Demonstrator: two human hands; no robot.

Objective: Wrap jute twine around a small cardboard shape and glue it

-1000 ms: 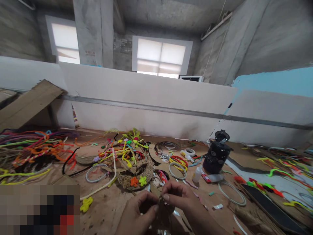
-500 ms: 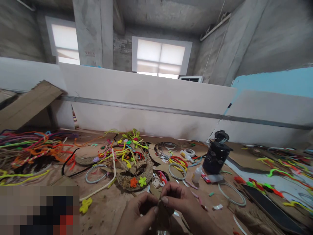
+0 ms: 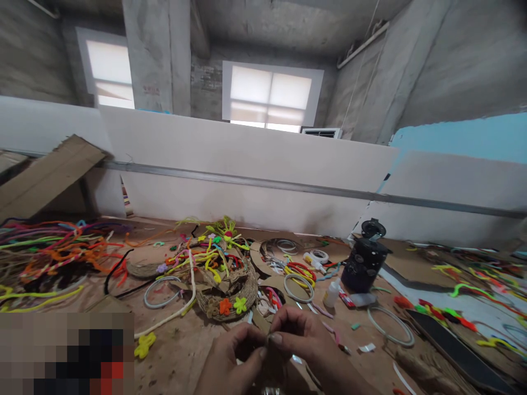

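Mostly hidden, a small brown piece sits between left hand and right hand.

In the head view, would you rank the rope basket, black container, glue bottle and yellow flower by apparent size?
1. rope basket
2. black container
3. glue bottle and yellow flower: alike, flower nearer, unranked

I am watching the right hand sinking a little: its thumb is sliding down and in toward the left hand, so the gap between the two sets of fingertips is closing. The brown piece pinched between them is dropping lower in the view, and less of it is showing than a second ago.
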